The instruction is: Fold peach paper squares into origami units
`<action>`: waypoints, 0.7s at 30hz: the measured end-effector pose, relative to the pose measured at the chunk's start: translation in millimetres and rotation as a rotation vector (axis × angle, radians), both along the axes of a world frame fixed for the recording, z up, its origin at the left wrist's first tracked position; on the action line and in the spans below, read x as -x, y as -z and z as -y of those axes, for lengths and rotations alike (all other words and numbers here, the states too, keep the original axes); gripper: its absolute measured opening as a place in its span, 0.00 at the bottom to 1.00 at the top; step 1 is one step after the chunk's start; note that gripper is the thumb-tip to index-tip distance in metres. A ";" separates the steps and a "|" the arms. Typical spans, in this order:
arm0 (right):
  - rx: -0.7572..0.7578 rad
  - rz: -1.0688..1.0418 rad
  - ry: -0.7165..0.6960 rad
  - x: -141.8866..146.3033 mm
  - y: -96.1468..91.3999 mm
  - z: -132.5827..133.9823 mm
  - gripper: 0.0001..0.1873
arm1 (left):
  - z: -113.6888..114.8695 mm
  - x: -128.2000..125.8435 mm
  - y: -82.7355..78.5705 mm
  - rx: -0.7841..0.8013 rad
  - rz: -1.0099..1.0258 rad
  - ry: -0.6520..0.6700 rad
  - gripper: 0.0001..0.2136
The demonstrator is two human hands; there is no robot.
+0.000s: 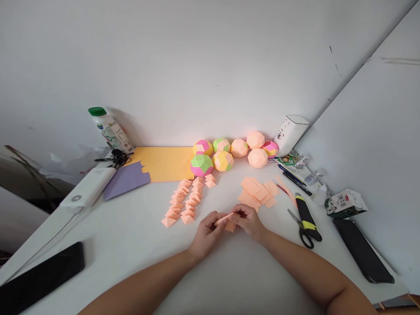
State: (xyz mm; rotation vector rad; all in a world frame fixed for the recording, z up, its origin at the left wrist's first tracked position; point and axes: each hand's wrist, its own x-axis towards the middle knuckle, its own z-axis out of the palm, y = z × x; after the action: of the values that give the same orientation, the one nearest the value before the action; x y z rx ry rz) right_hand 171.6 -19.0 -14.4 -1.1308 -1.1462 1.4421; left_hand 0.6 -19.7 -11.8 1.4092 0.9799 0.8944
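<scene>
My left hand (207,229) and my right hand (249,221) meet at the middle of the white table (131,245). Together they pinch a small folded piece of peach paper (229,223), fingers closed on it. Just beyond the hands, two rows of folded peach paper units (187,199) run toward the wall. A loose stack of peach paper squares (257,192) lies to the right of them. Several paper polyhedron balls (229,153), some peach and some pink, green and yellow, sit by the wall.
Black scissors (303,229), a yellow-black cutter (305,214), pens and a small carton (346,203) lie right. A black phone (362,251) is at far right, another black phone (42,273) at near left. A power bank (88,188), keys, bottle (110,129), orange and purple sheets lie left.
</scene>
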 end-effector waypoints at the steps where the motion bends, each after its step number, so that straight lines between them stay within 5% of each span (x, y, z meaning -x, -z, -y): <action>1: 0.004 -0.001 -0.003 -0.1 0.0 -0.1 0.13 | 0.0 0.0 -0.1 -0.002 -0.003 0.000 0.13; 21: -0.004 -0.008 -0.003 -2.5 4.0 -0.9 0.11 | -1.0 1.3 -1.2 -0.037 -0.043 0.016 0.13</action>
State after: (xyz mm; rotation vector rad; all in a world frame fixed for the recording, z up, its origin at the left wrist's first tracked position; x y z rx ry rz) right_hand 174.1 -18.1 -18.4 -1.1206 -1.1453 1.4448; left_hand -0.8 -18.6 -10.6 1.4711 0.9873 0.8771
